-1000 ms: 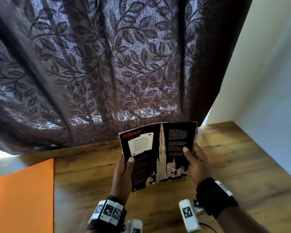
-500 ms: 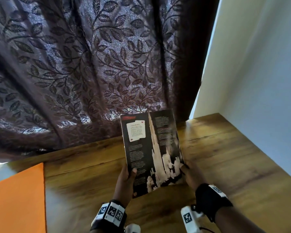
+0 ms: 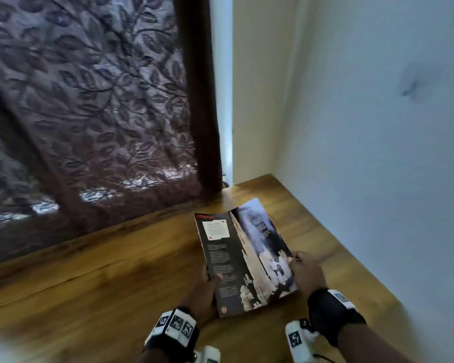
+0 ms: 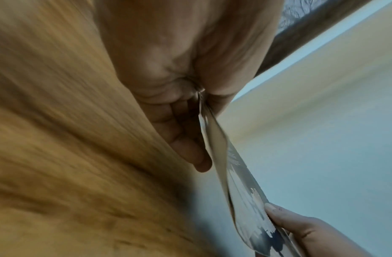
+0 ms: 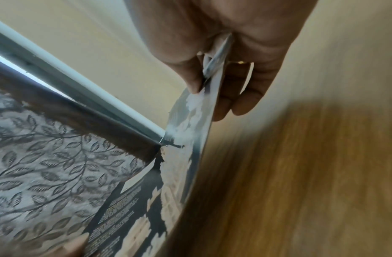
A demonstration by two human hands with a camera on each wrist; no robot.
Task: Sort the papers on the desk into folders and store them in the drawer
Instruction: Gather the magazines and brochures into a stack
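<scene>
Since a second ago your glossy dark booklet (image 3: 244,260) has swung rightward toward the corner wall (image 3: 378,127), and the orange folder has left view. Your left hand (image 3: 203,292) pinches its left edge, your right hand (image 3: 306,273) its right, both grips closed on it above the wood-grain surface (image 3: 102,279). Its print is too blurred to read.

1. I'm in a home, at a wooden desk (image 3: 116,279) tucked into a room corner.
2. Leaf-patterned curtain (image 3: 89,100) ahead of me, plain painted wall (image 3: 378,127) on my right.
</scene>
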